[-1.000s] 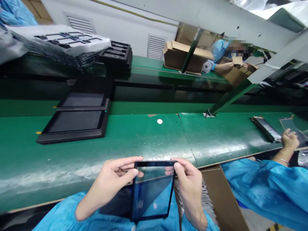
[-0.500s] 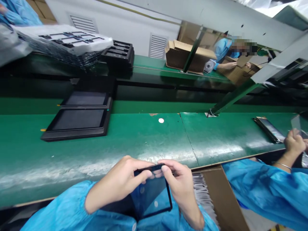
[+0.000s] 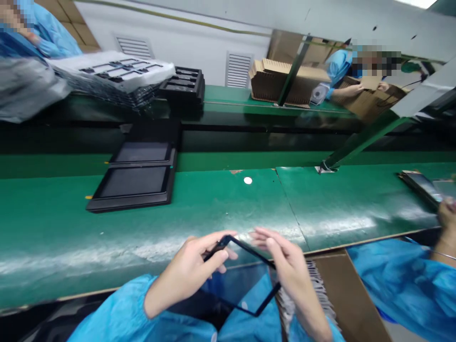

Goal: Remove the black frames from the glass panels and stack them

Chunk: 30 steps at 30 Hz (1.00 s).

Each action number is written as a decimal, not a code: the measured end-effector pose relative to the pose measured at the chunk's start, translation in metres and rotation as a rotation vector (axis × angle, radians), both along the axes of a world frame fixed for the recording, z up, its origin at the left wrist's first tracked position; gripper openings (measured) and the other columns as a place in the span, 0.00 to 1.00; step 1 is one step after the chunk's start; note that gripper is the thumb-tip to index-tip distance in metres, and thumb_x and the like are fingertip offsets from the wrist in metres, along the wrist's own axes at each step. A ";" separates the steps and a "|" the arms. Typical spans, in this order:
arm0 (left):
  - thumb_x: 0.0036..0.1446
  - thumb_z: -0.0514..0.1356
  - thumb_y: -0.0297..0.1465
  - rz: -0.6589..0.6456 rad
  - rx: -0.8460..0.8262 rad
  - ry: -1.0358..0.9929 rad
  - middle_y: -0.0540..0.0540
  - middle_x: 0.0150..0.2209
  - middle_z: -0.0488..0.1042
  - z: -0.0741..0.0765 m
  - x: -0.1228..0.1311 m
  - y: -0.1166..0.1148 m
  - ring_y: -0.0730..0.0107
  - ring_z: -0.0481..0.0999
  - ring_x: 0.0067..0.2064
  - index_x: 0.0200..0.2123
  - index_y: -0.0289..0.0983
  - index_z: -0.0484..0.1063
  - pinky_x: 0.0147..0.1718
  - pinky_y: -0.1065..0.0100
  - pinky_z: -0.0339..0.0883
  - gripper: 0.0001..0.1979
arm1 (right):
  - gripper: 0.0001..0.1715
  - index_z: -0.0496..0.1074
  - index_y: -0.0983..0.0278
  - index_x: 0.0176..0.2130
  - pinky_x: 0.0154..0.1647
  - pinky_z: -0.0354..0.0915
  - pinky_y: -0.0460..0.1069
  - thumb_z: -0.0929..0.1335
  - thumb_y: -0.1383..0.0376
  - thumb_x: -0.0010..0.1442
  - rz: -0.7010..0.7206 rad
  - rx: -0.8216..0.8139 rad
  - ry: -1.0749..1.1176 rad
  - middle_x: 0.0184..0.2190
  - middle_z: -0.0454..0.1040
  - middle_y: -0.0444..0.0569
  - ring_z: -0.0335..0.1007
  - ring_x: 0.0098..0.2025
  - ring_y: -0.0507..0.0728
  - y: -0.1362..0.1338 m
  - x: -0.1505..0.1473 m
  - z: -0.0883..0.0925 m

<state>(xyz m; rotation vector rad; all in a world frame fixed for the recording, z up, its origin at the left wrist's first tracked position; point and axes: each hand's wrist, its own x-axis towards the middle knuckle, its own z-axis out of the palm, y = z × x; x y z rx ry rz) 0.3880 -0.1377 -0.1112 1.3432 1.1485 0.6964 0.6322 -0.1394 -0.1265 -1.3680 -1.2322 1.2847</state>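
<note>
A clear glass panel with a black border [image 3: 237,280] is tilted in front of my blue sleeves, one corner pointing up. My left hand [image 3: 185,270] grips it near that corner, thumb on the near face and fingers behind. Alongside the panel's right edge is my right hand [image 3: 294,270], its fingers stretched out and slightly blurred; whether the palm touches the edge I cannot tell. To the left on the green bench [image 3: 221,209], a black tray [image 3: 130,205] carries two dark screens [image 3: 135,183] with orange tabs.
Under the bench edge on my right is an open cardboard box [image 3: 342,285]. Beside it a co-worker's hand [image 3: 447,211] is near a stack of panels [image 3: 422,185]. A green post [image 3: 356,140] rises from the bench. Black trays [image 3: 183,88] and cardboard dividers [image 3: 285,78] stand behind.
The panel has turned so that a corner points up. My right hand has let go of its top edge and opened to the right; my left hand keeps hold. The view has shifted slightly.
</note>
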 end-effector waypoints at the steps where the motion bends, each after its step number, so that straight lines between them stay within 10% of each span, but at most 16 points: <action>1: 0.68 0.60 0.38 0.097 -0.044 -0.050 0.43 0.42 0.87 -0.004 -0.002 -0.002 0.63 0.85 0.32 0.64 0.42 0.74 0.26 0.72 0.75 0.23 | 0.20 0.86 0.56 0.46 0.55 0.78 0.59 0.69 0.49 0.65 -0.057 -0.013 -0.065 0.45 0.88 0.55 0.85 0.48 0.65 0.000 0.009 -0.004; 8: 0.64 0.65 0.43 0.401 -0.090 -0.232 0.37 0.40 0.86 -0.026 -0.002 -0.007 0.64 0.84 0.28 0.60 0.33 0.72 0.20 0.72 0.75 0.27 | 0.25 0.85 0.60 0.29 0.32 0.78 0.58 0.76 0.42 0.52 -0.404 -0.255 0.197 0.22 0.84 0.58 0.82 0.25 0.67 -0.006 0.026 -0.026; 14: 0.62 0.68 0.46 0.472 -0.083 -0.246 0.39 0.37 0.86 -0.030 -0.002 -0.011 0.63 0.84 0.28 0.59 0.34 0.71 0.19 0.71 0.76 0.29 | 0.24 0.81 0.63 0.24 0.26 0.75 0.53 0.77 0.45 0.53 -0.364 -0.227 0.285 0.21 0.84 0.58 0.80 0.22 0.63 -0.005 0.014 -0.013; 27: 0.62 0.68 0.46 0.570 -0.094 -0.217 0.40 0.36 0.86 -0.039 0.003 -0.025 0.62 0.83 0.27 0.59 0.35 0.72 0.18 0.69 0.75 0.28 | 0.21 0.82 0.59 0.37 0.27 0.76 0.50 0.72 0.45 0.62 -0.352 -0.055 0.198 0.21 0.84 0.48 0.81 0.21 0.60 -0.016 0.014 -0.022; 30: 0.68 0.62 0.43 0.477 0.058 -0.056 0.35 0.49 0.84 -0.042 -0.003 -0.019 0.54 0.87 0.39 0.62 0.37 0.71 0.31 0.61 0.83 0.24 | 0.20 0.82 0.58 0.43 0.28 0.78 0.49 0.76 0.49 0.57 -0.345 -0.052 0.154 0.25 0.87 0.50 0.83 0.23 0.60 -0.018 0.015 -0.017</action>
